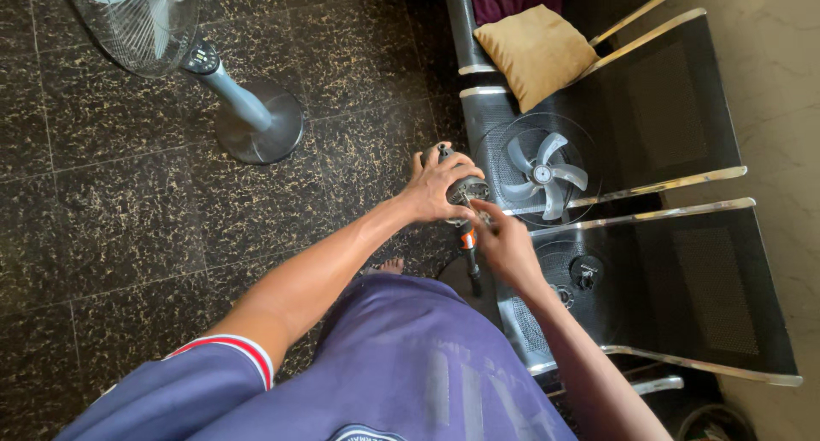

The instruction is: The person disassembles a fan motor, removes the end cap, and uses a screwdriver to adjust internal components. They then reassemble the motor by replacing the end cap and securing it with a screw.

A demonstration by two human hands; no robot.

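Motor (pixel 461 185) gripped steady in left hand (pixel 440 183), right hand (pixel 506 246) fingers pinching orange-handled screwdriver (pixel 469 246) against it; fan blade (pixel 541 175) parked aside on seat (pixel 675 108)

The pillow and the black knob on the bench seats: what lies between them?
In the head view, a clear fan guard with its grey fan blade lies on the seat between the tan pillow and the black knob.

- A short-sleeved navy jersey (pixel 410 364) covers the torso below both hands.
- Behind the left hand (pixel 440 185), the forearm is bare up to a sleeve cuff (pixel 232 349) edged with red and white bands.
- The right hand (pixel 510 246) and its arm are bare.
- Faint pale markings run down the jersey front; a round crest shows at its lower edge.
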